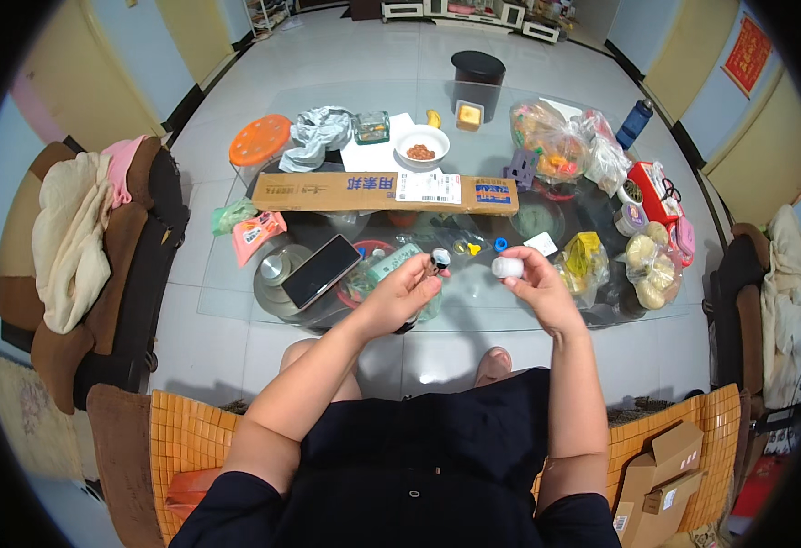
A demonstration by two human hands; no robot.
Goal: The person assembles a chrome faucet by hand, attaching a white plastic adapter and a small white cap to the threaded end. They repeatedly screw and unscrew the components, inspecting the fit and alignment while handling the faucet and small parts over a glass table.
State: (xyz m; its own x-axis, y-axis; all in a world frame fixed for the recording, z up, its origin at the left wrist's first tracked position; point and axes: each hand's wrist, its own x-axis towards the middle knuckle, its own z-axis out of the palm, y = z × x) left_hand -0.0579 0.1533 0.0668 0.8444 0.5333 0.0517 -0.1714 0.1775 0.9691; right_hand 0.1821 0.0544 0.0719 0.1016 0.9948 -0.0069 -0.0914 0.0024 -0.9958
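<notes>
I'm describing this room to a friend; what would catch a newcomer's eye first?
The long brown cardboard lying across the glass table stands out first. Nearer, the right hand holds a small rounded white object. A bright orange stool stands by the table's left edge.

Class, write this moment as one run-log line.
left hand: holding small pale-and-dark item | right hand: holding white rounded object | glass table: ahead, cluttered

White rounded object [507, 268] in the right hand [541, 287]

White container [507, 268], orange stool [260, 139] (pale-dotted), blue bottle [635, 125].
</notes>
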